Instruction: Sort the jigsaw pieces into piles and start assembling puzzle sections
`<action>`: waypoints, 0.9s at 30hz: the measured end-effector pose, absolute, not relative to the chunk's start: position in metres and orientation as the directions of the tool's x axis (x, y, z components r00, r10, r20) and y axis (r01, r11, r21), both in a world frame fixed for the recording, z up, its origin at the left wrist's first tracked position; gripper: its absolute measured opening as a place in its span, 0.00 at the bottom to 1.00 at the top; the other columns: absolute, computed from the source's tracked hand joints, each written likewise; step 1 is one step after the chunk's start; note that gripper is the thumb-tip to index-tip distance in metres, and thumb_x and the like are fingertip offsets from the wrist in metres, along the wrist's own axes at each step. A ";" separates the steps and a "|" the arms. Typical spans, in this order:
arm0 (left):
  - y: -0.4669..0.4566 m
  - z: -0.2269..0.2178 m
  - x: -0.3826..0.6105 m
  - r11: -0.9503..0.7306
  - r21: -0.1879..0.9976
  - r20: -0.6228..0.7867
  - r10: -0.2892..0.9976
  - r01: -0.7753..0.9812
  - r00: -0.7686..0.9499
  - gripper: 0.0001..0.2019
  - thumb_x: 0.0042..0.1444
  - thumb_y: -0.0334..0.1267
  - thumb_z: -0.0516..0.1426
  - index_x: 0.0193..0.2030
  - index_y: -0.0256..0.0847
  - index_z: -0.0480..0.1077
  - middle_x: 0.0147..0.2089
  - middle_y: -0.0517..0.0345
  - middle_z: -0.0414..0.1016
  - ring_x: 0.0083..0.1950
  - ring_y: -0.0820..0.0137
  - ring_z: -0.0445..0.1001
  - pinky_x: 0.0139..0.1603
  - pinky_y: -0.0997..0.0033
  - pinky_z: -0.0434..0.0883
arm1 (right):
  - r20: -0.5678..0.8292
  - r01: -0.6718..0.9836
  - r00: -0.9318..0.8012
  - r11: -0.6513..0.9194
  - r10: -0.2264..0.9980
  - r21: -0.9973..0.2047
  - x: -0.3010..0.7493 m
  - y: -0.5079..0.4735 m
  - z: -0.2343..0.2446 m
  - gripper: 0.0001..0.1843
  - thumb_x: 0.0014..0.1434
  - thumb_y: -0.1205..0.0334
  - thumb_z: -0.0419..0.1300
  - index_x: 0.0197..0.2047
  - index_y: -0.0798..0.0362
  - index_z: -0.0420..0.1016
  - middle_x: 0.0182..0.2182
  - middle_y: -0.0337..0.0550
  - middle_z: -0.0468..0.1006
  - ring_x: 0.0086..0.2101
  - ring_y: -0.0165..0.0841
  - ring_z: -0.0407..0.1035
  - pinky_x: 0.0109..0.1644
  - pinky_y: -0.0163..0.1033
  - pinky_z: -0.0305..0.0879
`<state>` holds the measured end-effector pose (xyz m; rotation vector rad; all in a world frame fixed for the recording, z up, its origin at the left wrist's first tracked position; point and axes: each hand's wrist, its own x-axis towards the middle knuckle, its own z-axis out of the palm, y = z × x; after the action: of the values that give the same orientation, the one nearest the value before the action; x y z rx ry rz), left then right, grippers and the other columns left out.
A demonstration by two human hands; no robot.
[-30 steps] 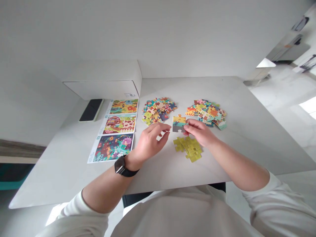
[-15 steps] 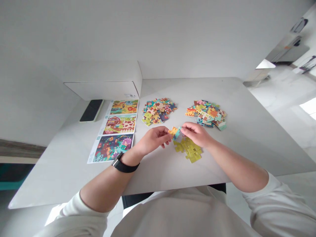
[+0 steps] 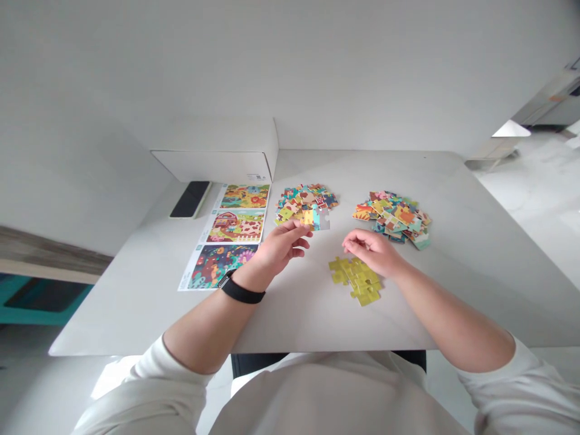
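Note:
Held up by its edge between thumb and fingers of my left hand (image 3: 286, 244) is a jigsaw puzzle piece (image 3: 318, 218), patterned yellow, teal and grey. It sits in front of the left pile of mixed puzzle pieces (image 3: 301, 198), overlapping it in view. My right hand (image 3: 369, 249) is off to the right with its fingers curled together, and no piece shows in them. Just below that hand lies a heap of olive-yellow puzzle pieces (image 3: 357, 281). A second mixed pile of puzzle pieces (image 3: 396, 217) lies beyond it, to the right.
Left of the piles, a sheet with three printed pictures (image 3: 240, 226) lies on the table (image 3: 290, 320). Beside it is a dark-screened phone (image 3: 190, 199). A white box (image 3: 211, 164) stands at the back against the wall.
My right hand has let go of the puzzle piece and drawn back to the right. My left hand has lifted it up and away, towards the left pile. The whole view has shifted slightly.

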<state>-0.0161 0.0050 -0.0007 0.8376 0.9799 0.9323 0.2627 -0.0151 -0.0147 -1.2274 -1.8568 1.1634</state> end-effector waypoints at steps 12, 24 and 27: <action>0.045 -0.012 -0.024 0.274 0.959 -0.272 0.962 -0.072 0.033 0.20 0.51 0.43 0.72 0.47 0.38 0.76 0.45 0.53 0.82 0.32 0.75 0.79 0.27 0.77 0.75 | 0.081 0.466 -0.365 0.257 0.928 -0.847 0.262 -0.013 -0.009 0.11 0.70 0.52 0.61 0.40 0.49 0.80 0.34 0.41 0.85 0.34 0.34 0.77 0.38 0.37 0.70; 0.001 -0.012 -0.018 -0.353 0.790 0.056 0.856 0.502 0.513 0.14 0.65 0.45 0.62 0.55 0.46 0.80 0.46 0.55 0.83 0.33 0.70 0.78 0.34 0.70 0.74 | 0.000 0.708 -0.583 0.507 0.813 -0.491 0.277 -0.012 -0.004 0.26 0.54 0.51 0.78 0.54 0.48 0.83 0.49 0.49 0.83 0.47 0.45 0.78 0.51 0.46 0.71; -0.009 -0.017 -0.009 -0.530 0.651 0.061 0.750 0.543 0.659 0.14 0.65 0.41 0.62 0.56 0.48 0.80 0.47 0.56 0.84 0.38 0.67 0.80 0.43 0.67 0.74 | -0.069 0.738 -0.617 0.546 0.784 -0.397 0.274 -0.016 -0.003 0.26 0.50 0.53 0.81 0.50 0.49 0.83 0.50 0.51 0.81 0.50 0.49 0.76 0.55 0.49 0.70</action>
<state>-0.0092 -0.0087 -0.0174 2.2716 0.9976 0.4486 0.2739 -0.0162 -0.0030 -1.3135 -2.6584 0.5982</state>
